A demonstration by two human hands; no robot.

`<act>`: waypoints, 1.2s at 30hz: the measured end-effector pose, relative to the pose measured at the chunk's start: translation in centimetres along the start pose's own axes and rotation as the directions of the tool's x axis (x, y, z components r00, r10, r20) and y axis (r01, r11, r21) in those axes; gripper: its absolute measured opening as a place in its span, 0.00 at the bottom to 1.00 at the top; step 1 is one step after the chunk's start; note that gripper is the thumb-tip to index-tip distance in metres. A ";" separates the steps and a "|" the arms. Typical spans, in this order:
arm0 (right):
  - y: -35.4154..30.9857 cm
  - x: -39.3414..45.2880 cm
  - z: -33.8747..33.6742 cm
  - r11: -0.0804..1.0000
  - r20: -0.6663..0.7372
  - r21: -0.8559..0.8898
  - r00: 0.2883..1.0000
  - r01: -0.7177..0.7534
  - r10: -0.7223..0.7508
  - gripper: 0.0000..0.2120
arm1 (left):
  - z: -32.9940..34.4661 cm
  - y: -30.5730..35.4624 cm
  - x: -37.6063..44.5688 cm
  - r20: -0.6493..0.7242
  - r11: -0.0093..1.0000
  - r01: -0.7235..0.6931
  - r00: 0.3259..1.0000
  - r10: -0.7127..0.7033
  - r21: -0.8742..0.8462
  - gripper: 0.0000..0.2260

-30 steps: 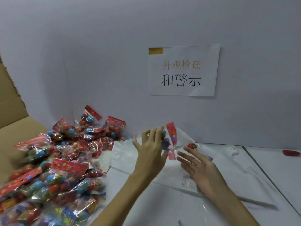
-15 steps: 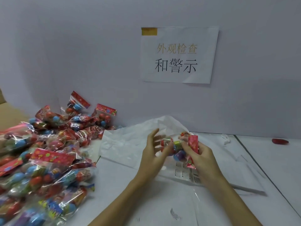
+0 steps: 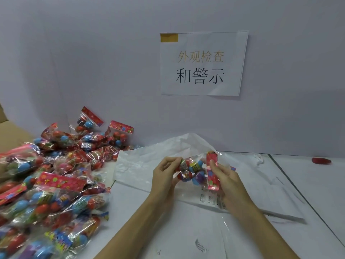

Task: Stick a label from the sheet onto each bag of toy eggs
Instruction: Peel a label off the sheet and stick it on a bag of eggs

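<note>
Head view: both hands are holding one bag of toy eggs [image 3: 194, 170] in the air above the middle of the table [image 3: 308, 184], lying sideways between them. Left hand [image 3: 165, 176] is pinching the clear end of the bag, fingers curled around it. Right hand [image 3: 226, 181] is gripping the red header card [image 3: 212, 171] at the other end, thumb lying on the card face, fingers wrapped behind. Red, blue and purple eggs are showing through the clear film between the hands. Directly under the bag, a label sheet [image 3: 209, 200] with small printed blocks is lying flat on the table, partly hidden by the right hand; can't tell how many labels are on it. A crumpled white plastic bag [image 3: 149, 161] is sitting behind the hands, reaching toward the table's back edge. A big pile of egg bags [image 3: 56, 184] is filling the table's left side, running from the back edge to the near-left corner, some leaning on the wall. Brown cardboard [image 3: 13, 131] is showing at the far left behind the pile. A small red object [image 3: 321, 161] is lying near the back-right edge, well apart from the hands; too small to identify. A paper sign [image 3: 203, 64] with Chinese print is hanging on the wall [image 3: 93, 53] above the table, taped at its top-left corner.
</note>
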State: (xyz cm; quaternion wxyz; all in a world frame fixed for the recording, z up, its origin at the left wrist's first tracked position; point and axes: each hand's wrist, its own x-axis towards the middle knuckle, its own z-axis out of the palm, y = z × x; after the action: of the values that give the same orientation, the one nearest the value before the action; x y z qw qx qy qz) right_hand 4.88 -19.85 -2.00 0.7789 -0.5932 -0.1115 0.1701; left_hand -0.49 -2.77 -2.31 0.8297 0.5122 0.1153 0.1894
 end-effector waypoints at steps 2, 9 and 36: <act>0.2 0.0 -0.5 0.974 0.029 -0.216 0.998 0.064 -0.059 0.10 | -0.5 0.0 0.3 -0.028 1.000 -0.023 0.999 0.023 -0.008 0.05; 0.0 0.2 -0.9 0.945 -0.063 -0.223 0.964 0.239 -0.259 0.09 | -1.0 0.8 0.4 0.068 0.988 -0.095 0.994 0.087 0.120 0.20; -0.8 -0.3 0.0 0.992 0.035 0.123 0.999 -0.004 0.000 0.16 | 0.7 0.9 -0.7 0.167 0.996 0.071 0.983 -0.080 0.058 0.18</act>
State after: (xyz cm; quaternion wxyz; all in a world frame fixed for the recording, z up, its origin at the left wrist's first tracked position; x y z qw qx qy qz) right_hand 4.72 -20.16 -1.22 0.8119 -0.5409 -0.1139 0.1877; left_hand -0.99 -3.28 -1.18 0.8296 0.5430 0.0685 0.1104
